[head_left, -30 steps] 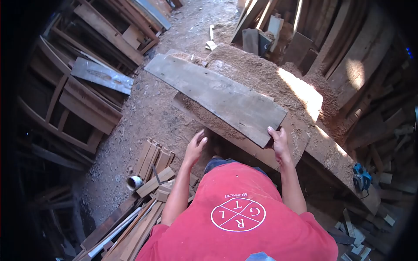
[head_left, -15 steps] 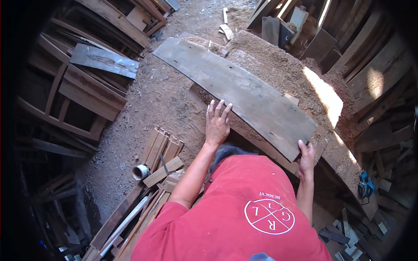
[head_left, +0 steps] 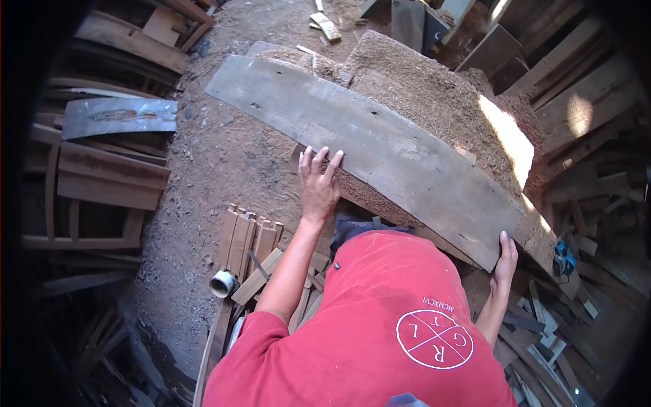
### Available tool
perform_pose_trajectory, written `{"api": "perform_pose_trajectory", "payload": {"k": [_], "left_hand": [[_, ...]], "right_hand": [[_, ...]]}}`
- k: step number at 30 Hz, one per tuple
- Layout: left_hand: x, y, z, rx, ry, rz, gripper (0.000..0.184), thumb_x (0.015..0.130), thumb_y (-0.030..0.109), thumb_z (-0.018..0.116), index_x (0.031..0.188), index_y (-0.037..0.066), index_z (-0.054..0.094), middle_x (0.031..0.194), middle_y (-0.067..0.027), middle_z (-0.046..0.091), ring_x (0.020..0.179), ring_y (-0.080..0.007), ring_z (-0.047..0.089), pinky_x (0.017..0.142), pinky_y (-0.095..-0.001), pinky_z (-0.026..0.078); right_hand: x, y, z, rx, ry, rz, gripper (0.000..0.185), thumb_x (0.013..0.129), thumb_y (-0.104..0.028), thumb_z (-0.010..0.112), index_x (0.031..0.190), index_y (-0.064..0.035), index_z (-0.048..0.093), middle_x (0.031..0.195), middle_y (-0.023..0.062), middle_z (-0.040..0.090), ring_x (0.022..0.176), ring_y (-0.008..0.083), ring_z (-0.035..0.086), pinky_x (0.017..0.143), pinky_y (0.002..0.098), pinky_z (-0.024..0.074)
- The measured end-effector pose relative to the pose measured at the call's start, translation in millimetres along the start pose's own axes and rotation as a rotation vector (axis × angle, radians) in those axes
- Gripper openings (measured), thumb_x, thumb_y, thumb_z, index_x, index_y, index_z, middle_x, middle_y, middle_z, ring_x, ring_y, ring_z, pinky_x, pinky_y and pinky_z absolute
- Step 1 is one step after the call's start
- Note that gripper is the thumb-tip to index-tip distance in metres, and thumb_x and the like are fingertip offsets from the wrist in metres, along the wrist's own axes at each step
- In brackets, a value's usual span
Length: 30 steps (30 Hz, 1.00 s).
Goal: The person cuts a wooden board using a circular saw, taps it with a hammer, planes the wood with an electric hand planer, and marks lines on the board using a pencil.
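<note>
A long, weathered grey wooden board (head_left: 400, 152) slants across the view in front of me, its far end at the upper left. My left hand (head_left: 319, 190) holds the near long edge around its middle, fingertips over the top face and thumb hidden. At the board's right end, my right hand (head_left: 503, 261) grips the short edge, the thumb on top and the other fingers mostly hidden below. Under the board lies a workbench covered in sawdust (head_left: 407, 74).
Short wooden strips (head_left: 247, 237) stand bundled at my left beside a white pipe end (head_left: 222, 283). Stacked frames and planks (head_left: 115, 173) line the left side. A blue power tool (head_left: 563, 261) sits at the right, above scattered offcuts (head_left: 542, 325).
The board's right end and my right hand have shifted right and toward me. My left hand appears slightly farther left. The camera view has also turned a little.
</note>
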<state>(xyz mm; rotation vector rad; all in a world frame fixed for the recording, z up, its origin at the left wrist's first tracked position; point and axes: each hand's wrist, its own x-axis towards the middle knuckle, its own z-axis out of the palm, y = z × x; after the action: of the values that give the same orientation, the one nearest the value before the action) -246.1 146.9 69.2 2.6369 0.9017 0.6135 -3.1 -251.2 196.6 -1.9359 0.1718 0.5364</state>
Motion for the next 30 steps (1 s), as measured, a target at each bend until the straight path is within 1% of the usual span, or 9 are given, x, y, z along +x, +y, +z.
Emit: {"api": "perform_pose_trajectory", "payload": {"k": [9,12,14,15,17,20,23,27,30], "left_hand": [[9,-16,-18,-0.215,-0.137,0.041,0.067,0.086,0.002,0.066,0.146,0.031,0.061,0.149,-0.0153,0.043,0.147,-0.0443,0.031,0.121,-0.0566,0.033],[11,-32,-6,-0.267,0.011,-0.043,0.055,0.096,0.01,0.061,0.15,0.02,0.056,0.155,-0.0146,0.038,0.148,-0.0429,0.031,0.123,-0.055,0.032],[20,-53,6,-0.74,0.216,-0.609,0.048,0.106,0.025,0.057,0.149,0.003,0.05,0.163,-0.0157,0.028,0.15,-0.0415,0.031,0.122,-0.0534,0.034],[33,-58,1,-0.746,0.2,-0.601,0.048,0.106,0.025,0.057,0.149,0.003,0.05,0.163,-0.0157,0.028,0.15,-0.0415,0.031,0.122,-0.0534,0.034],[67,-63,-16,-1.505,0.229,-1.239,0.049,0.11,0.032,0.054,0.142,-0.006,0.051,0.16,-0.0188,0.038,0.144,-0.0385,0.042,0.12,-0.0519,0.039],[83,-102,9,-1.879,0.123,-1.092,0.046,0.11,0.03,0.055,0.143,-0.003,0.052,0.149,-0.0181,0.054,0.136,-0.0328,0.054,0.118,-0.05,0.043],[89,-98,4,-1.855,0.086,-1.189,0.042,0.11,0.025,0.055,0.143,-0.001,0.054,0.14,-0.0152,0.063,0.13,-0.0304,0.06,0.118,-0.0486,0.045],[94,-70,-18,-1.922,0.076,-1.129,0.042,0.108,0.024,0.059,0.142,-0.001,0.055,0.143,-0.0151,0.062,0.132,-0.0307,0.059,0.117,-0.0487,0.045],[102,-52,-31,-1.949,0.042,-1.029,0.04,0.108,0.023,0.06,0.141,0.002,0.056,0.141,-0.0146,0.063,0.13,-0.0293,0.06,0.114,-0.0491,0.048]], "right_hand": [[-23,-37,23,-0.095,0.238,-0.05,0.04,0.103,-0.041,0.067,0.108,-0.0019,0.072,0.105,0.0013,0.07,0.098,0.009,0.06,0.092,0.0276,0.0461],[-29,-39,23,-0.113,0.285,-0.113,0.039,0.103,-0.043,0.068,0.097,-0.0038,0.069,0.093,-0.002,0.065,0.087,0.0067,0.053,0.083,0.0251,0.0439],[-38,-49,22,-0.141,0.315,-0.135,0.04,0.103,-0.043,0.069,0.093,-0.0044,0.068,0.088,-0.0034,0.062,0.084,0.0064,0.049,0.079,0.0246,0.0417],[-44,-56,23,-0.171,0.325,-0.164,0.041,0.103,-0.044,0.069,0.089,-0.005,0.066,0.084,-0.0047,0.058,0.08,0.006,0.046,0.075,0.024,0.0396],[-55,-69,26,-0.196,0.384,-0.177,0.043,0.103,-0.044,0.07,0.084,-0.0057,0.063,0.079,-0.0063,0.053,0.076,0.0055,0.041,0.07,0.0235,0.0361],[-62,-70,17,-0.227,0.402,-0.231,0.041,0.104,-0.041,0.069,0.085,-0.0053,0.061,0.08,-0.0056,0.053,0.077,0.0055,0.041,0.07,0.0231,0.036],[-69,-68,1,-0.153,0.332,-0.269,0.038,0.107,-0.038,0.066,0.107,-0.0003,0.069,0.101,0.0005,0.07,0.092,0.0071,0.058,0.086,0.0246,0.0459],[-95,-113,3,-0.041,0.399,-0.361,0.036,0.105,-0.039,0.069,0.099,-0.0035,0.066,0.092,-0.0026,0.066,0.085,0.005,0.055,0.08,0.0217,0.0442],[-104,-108,-40,-0.069,0.376,-0.299,0.043,0.105,-0.039,0.067,0.12,0.0014,0.069,0.113,0.0057,0.074,0.1,0.0116,0.066,0.09,0.0262,0.0495]]}}
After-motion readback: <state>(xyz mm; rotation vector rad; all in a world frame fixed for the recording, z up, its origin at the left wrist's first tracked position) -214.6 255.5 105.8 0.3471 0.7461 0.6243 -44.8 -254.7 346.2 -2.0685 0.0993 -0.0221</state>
